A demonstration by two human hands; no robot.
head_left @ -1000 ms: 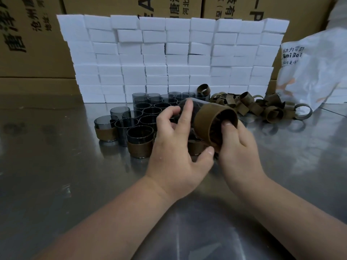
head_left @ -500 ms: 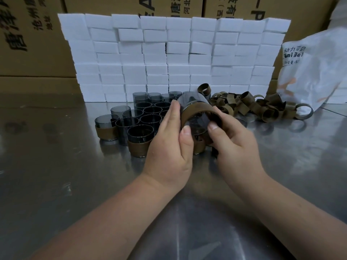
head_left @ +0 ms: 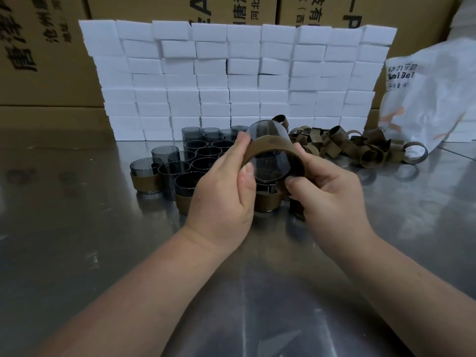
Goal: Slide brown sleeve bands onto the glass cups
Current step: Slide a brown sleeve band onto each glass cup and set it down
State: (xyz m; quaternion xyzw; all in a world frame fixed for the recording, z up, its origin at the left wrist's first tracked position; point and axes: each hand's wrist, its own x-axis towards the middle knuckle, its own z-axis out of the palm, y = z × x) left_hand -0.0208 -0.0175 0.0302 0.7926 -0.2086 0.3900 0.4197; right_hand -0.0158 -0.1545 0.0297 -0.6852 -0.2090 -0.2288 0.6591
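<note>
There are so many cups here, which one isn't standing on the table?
The cup gripped by the left hand and right hand, tilted in the air with a band round it. All other cups stand upright on the table.

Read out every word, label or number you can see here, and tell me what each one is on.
"动力百贝", "aiBei": white bag; the third line is too blurred to read.
"沧州": left cardboard box, rotated, the rest cut off.
"唐", "河北": middle cardboard box, rotated.
"-P": right cardboard box, cut off.
</note>
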